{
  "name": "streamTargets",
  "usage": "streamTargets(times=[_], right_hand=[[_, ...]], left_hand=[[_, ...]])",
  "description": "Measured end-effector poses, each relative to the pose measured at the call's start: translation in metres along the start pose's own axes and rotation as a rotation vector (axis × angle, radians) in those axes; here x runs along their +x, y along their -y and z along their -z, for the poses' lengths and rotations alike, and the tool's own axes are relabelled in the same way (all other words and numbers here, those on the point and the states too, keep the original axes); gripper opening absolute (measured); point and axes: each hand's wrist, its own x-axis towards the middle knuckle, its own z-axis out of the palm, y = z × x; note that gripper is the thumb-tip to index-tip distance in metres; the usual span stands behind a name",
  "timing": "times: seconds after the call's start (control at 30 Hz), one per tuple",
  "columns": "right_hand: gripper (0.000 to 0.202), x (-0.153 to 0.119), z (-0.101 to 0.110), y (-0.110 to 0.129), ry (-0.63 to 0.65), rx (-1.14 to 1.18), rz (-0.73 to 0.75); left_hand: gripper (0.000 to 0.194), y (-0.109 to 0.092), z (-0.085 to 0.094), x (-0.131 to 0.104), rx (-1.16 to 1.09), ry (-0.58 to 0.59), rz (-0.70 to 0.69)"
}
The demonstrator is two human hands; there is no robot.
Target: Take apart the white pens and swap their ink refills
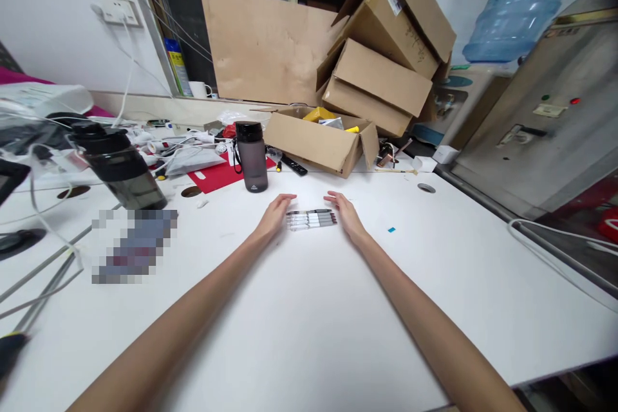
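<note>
Several pens (311, 220) lie side by side in a neat row on the white table (299, 315), their lengths running left to right. My left hand (276, 212) rests beside their left ends, fingers stretched forward and inward. At the right ends is my right hand (344, 211), its fingers likewise extended and apart. Neither hand grips a pen; whether the palms touch the pen ends I cannot tell. The pens look dark at the top of the row and clear or white with grey below.
Behind the pens stand a dark bottle (252, 164) and an open cardboard box (313, 141). A black remote (294, 165) lies between them. To the left are another bottle (120, 167), cables and a blurred-out patch. A small blue piece (391, 230) lies right of my right hand.
</note>
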Motion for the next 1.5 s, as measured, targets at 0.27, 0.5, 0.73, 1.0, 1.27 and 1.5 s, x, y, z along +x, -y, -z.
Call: streamTargets(times=[0.27, 0.5, 0.73, 1.0, 1.27, 1.5], right_hand=[[0.028, -0.042, 0.037, 0.0, -0.102, -0.125, 0.024], [0.026, -0.052, 0.033, 0.011, -0.034, -0.192, 0.069], [0.026, -0.05, 0.037, 0.009, -0.028, -0.216, 0.062], [0.026, -0.047, 0.035, 0.005, -0.013, -0.207, 0.071], [0.025, -0.049, 0.036, 0.008, -0.01, -0.191, 0.057], [0.024, -0.047, 0.034, 0.009, -0.002, -0.193, 0.05]], left_hand=[[0.017, -0.005, 0.044, -0.053, 0.137, -0.034, -0.005], [0.025, -0.02, 0.041, -0.07, 0.291, 0.107, -0.036], [0.026, -0.018, 0.041, -0.069, 0.344, 0.153, -0.037], [0.026, -0.017, 0.042, -0.068, 0.37, 0.175, -0.054], [0.024, -0.017, 0.041, -0.067, 0.4, 0.176, -0.059], [0.025, -0.018, 0.041, -0.071, 0.411, 0.176, -0.065]])
